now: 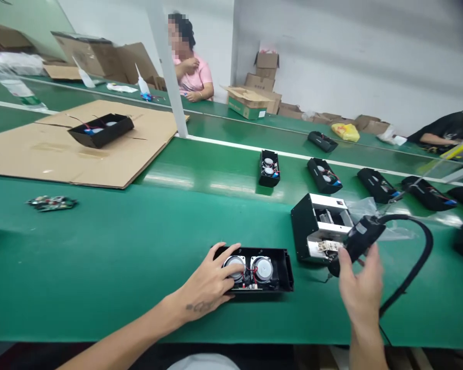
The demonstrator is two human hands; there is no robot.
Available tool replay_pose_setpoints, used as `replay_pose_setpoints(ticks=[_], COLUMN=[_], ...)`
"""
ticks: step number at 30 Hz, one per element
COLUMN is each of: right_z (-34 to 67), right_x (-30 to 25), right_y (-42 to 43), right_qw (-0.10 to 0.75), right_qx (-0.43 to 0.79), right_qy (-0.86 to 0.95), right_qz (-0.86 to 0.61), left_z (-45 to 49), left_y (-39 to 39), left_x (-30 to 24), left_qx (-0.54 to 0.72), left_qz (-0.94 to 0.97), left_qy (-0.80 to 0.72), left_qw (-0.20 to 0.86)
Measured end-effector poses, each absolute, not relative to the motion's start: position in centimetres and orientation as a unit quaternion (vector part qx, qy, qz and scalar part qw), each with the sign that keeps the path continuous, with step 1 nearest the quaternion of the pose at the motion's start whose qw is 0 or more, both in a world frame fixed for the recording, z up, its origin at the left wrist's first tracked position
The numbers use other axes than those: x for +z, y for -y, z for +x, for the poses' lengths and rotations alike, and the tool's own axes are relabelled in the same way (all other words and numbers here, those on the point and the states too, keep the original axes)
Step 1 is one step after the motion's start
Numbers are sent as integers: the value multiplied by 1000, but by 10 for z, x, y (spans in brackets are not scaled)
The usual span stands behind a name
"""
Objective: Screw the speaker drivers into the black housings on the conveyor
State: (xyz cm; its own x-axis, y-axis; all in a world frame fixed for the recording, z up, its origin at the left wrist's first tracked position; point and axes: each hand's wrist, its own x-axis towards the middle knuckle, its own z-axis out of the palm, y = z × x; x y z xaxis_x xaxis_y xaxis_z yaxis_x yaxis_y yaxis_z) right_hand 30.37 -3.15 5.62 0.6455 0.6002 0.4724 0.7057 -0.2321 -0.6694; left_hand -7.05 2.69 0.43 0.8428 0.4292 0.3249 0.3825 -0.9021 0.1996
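Just in front of me on the green bench lies a black speaker housing (280,272), its open side up, with two round silver speaker drivers (263,269) and red wires inside. My left hand (212,277) grips the left end of this housing, fingers over the left driver and thumb at the near edge. In my right hand (360,282) is a black electric screwdriver (360,239), tilted, with a thick black cable curving off to the right. Its tip is close to a black and silver screw feeder (304,234); whether they touch I cannot tell.
Several black housings (269,168) stand in a row on the conveyor beyond the bench. Another housing (102,130) rests on a cardboard sheet (61,164) at left, near a circuit board (52,203). A white post (170,67) rises behind. Two people sit across the line.
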Motion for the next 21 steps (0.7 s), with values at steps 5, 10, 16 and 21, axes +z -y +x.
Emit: replay_pose_setpoints(ticks=[5, 10, 16, 21], right_z=[324, 315, 313, 311], right_x=[29, 41, 95, 98], right_y=[21, 21, 5, -16], right_qw=[532, 656, 798, 724], right_qx=[32, 150, 61, 15], right_qy=[369, 385, 352, 387], right_qz=[-761, -632, -485, -570], left_z=[-68, -70, -63, -57], left_y=[-29, -29, -37, -41], left_x=[5, 1, -8, -2], left_qx=[197, 221, 245, 226], left_qz=[953, 944, 935, 941], left_qy=[-221, -227, -232, -233], left_qw=[69, 92, 111, 101])
